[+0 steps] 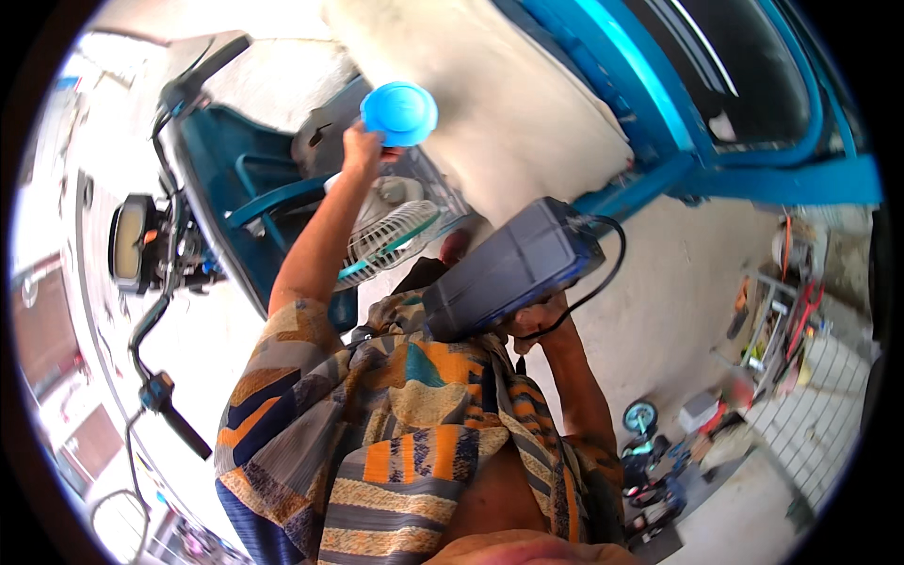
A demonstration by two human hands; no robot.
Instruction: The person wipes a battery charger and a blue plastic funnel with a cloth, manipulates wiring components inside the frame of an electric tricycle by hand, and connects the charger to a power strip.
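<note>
My left hand (363, 146) is closed on a light blue round plastic object (399, 113), like a bowl or lid, held out above the front of a teal three-wheeler. Just below it, an electric fan (391, 240) with a white wire guard and teal trim lies tilted in the footwell. My right hand (537, 318) grips a black rectangular case (513, 264) with a black cable looping from one end; it is held near my body, and my fingers are partly hidden beneath it.
The vehicle's cream padded seat (499, 122) and teal frame (678, 104) are ahead; its handlebar (169, 282) and dashboard (235, 141) are at my left. On the concrete floor (678, 292) at right stand tools and a metal rack (782, 330), with small wheeled toys (650, 452) behind.
</note>
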